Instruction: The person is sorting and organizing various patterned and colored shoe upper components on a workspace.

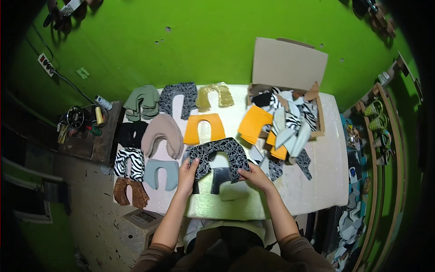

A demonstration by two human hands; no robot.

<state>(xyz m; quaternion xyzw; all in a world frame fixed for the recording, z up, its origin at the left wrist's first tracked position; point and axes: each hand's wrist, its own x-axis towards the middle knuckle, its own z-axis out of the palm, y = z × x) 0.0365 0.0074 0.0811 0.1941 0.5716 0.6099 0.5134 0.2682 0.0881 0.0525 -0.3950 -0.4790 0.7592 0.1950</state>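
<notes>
My left hand (186,176) and my right hand (256,177) hold a U-shaped cut piece (221,146) by its two legs, thumbs on top. It is black with a pattern of pale crossing lines, and its curve points away from me. Beneath it on the table lies a plain dark piece (220,177), partly hidden. An orange U-shaped piece (204,124) lies just beyond. To the left are a light blue-grey piece (156,170), a stack of beige pieces (159,131) and a zebra-striped piece (122,158).
An open cardboard box (321,120) overflows with mixed scraps at the table's right. Orange pieces (254,124) lean before it. Green (142,100), patterned grey (171,96), gold (223,96) and brown (123,192) pieces line the table (321,190). A side table (86,145) holds thread spools.
</notes>
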